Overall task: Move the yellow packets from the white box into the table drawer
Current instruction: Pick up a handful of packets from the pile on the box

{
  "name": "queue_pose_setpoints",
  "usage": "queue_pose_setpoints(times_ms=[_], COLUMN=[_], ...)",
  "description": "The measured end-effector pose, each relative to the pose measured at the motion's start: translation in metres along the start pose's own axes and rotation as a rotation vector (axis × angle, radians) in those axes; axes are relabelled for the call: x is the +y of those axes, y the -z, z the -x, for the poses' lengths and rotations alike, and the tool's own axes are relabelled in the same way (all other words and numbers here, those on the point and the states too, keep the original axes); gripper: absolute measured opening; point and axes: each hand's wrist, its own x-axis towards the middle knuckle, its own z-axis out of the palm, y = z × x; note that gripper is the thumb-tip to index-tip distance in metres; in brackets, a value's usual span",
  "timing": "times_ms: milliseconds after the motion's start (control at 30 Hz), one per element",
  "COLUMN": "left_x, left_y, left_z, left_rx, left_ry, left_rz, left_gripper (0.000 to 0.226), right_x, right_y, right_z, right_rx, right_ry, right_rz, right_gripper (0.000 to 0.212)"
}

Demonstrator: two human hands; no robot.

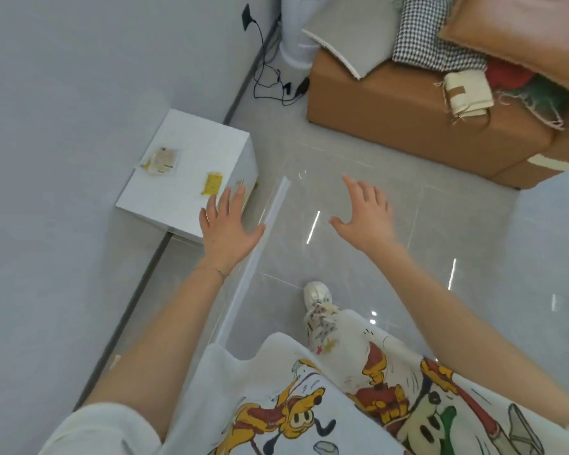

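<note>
Both hands are held out empty, fingers spread wide: the left hand (pixel 229 224) over the near edge of the white box (pixel 204 139), the right hand (pixel 367 218) well apart from it. A yellow packet (pixel 213 183) is seen on the box top, just beyond the left fingertips, probably the next to be picked. The drawer cannot be made out.

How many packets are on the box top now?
2: a pale packet near the wall, a yellow packet just past the left hand. More may hide behind its fingers.
</note>
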Motion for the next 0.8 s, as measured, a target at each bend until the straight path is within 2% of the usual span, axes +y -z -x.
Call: queue_pose_setpoints(times_ms=[233, 533, 800], left_x=[-0.022, -0.084, -0.149], left_y=[0.01, 0.02, 0.027], left_z=[-0.048, -0.086, -0.154], left_rx=[0.068, 0.122, 0.105], left_ry=[0.283, 0.593, 0.697], left_rz=[0.071, 0.139, 0.207], left_gripper=[0.082, 0.083, 0.084], right_x=[-0.035, -0.122, -0.198], right_y=[0.012, 0.002, -0.032], right_z=[-0.113, -0.223, -0.303], right_rx=[-0.083, -0.179, -0.269], right_ry=[0.214, 0.445, 0.487], right_rz=[0.065, 0.14, 0.152], right_gripper=[0.084, 0.082, 0.082])
